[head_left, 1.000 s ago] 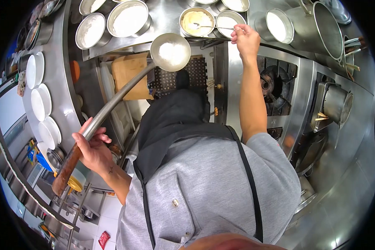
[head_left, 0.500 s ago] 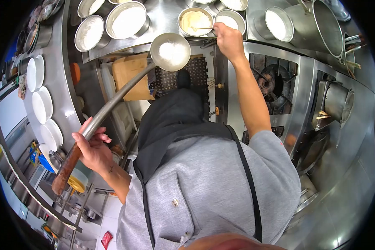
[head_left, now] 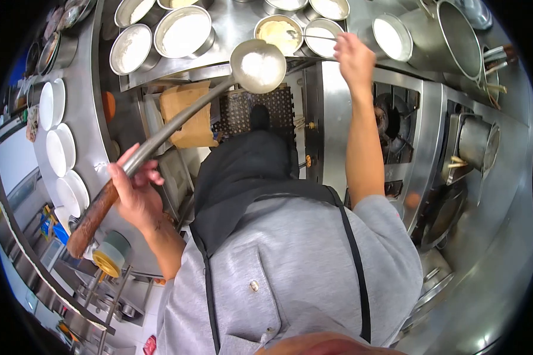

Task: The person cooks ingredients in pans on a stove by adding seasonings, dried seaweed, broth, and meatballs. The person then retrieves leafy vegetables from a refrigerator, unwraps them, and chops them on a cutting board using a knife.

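My left hand [head_left: 139,192] is wrapped round the long handle of a ladle [head_left: 180,121], whose end is brown. White powder [head_left: 256,66] lies in the ladle's bowl, which hangs near the front edge of the steel counter. In my right hand [head_left: 355,56] is the thin metal handle of a spoon [head_left: 320,38]. The spoon's tip is over or in a round tub of pale yellow paste [head_left: 273,31]; I cannot tell whether it touches. Beside that tub stands a tub of white contents [head_left: 322,39], under the spoon's handle.
More round metal tubs [head_left: 183,32] of white stuff line the counter. A tub [head_left: 392,39] and a tall pot [head_left: 450,41] stand at right, above a gas burner [head_left: 392,121]. Several white bowls [head_left: 60,149] sit on the left counter. Below is a cardboard sheet [head_left: 186,112].
My right hand has moved to the right, drawing the spoon back across the yellow paste. The ladle's bowl has shifted right, nearer the tubs, still with powder in it.
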Available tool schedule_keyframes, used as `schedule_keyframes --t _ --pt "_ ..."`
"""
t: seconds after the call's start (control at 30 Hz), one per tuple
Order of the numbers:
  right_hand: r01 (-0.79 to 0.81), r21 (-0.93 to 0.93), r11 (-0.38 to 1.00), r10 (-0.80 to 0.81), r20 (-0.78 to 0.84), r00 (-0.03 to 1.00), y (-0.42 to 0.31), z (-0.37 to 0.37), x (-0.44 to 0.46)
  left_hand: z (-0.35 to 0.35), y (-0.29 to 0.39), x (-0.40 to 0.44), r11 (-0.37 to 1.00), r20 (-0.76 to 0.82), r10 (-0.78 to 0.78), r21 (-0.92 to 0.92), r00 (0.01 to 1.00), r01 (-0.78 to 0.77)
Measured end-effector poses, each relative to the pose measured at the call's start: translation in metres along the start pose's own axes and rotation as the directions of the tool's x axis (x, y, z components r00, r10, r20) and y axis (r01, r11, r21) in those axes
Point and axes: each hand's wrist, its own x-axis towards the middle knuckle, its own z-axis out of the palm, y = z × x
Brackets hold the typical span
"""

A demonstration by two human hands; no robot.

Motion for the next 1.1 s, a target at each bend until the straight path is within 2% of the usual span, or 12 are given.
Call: schedule_keyframes --t 0.07,0.17,0.33,0.4,0.5,0.6,0.73,0.8,0.87,1.0,1.07,1.1 --pt "-0.133 -0.081 0.988 0.146 0.19 0.971 0.029 0.023 0.003 0.009 0.001 0.006 0.999 0.038 0.037 0.021 0.999 -0.038" --pt "0.048 -0.173 0.984 -0.034 0.084 0.996 0.011 0.004 -0.031 0.002 0.0 0.012 0.998 0.129 0.052 -0.048 0.99 -0.046" --pt "-0.258 -0.316 0.913 0.169 -0.283 0.944 -0.029 -0.016 -0.146 0.0 0.0 0.02 0.99 0.327 0.14 -0.072 0.935 -0.122" --pt "-0.402 0.006 0.916 0.396 -0.192 0.898 -0.082 -0.01 -0.201 0.014 -0.001 0.013 0.99 0.407 0.142 -0.072 0.903 -0.123" --pt "-0.367 0.493 0.789 0.344 0.14 0.928 -0.154 0.018 -0.26 0.038 -0.018 -0.016 0.995 0.628 0.077 -0.093 0.775 -0.023" --pt "-0.201 0.964 0.171 0.465 0.101 0.88 -0.222 0.014 -0.283 0.051 -0.05 -0.078 0.991 0.912 -0.043 -0.013 0.408 0.134" --pt "-0.108 0.769 0.63 0.598 -0.393 0.698 -0.222 -0.026 -0.344 0.037 -0.076 -0.142 0.922 0.979 0.122 -0.172 -0.161 -0.346" --pt "-0.007 0.929 0.369 0.849 -0.334 0.41 -0.207 -0.046 -0.392 0.024 -0.111 -0.154 0.84 0.872 0.372 -0.462 -0.319 -0.285" --pt "-0.081 0.96 0.268 0.919 -0.23 0.32 -0.189 -0.082 -0.459 0.003 -0.113 -0.146 0.906 0.928 -0.083 -0.081 -0.362 -0.415" --pt "-0.596 0.738 0.317 0.938 -0.335 0.084 -0.179 -0.14 -0.56 -0.032 -0.192 -0.08 0.866 0.969 -0.237 0.178 -0.071 -0.468" --pt "-0.991 -0.082 0.109 0.786 -0.604 0.136 -0.162 -0.151 -0.589 -0.045 -0.209 -0.038 0.825 0.89 -0.452 0.445 0.064 -0.349" --pt "-0.985 -0.153 0.083 0.777 -0.609 0.16 -0.161 -0.155 -0.595 -0.048 -0.207 -0.025 0.803 0.875 -0.467 0.481 0.132 -0.352"
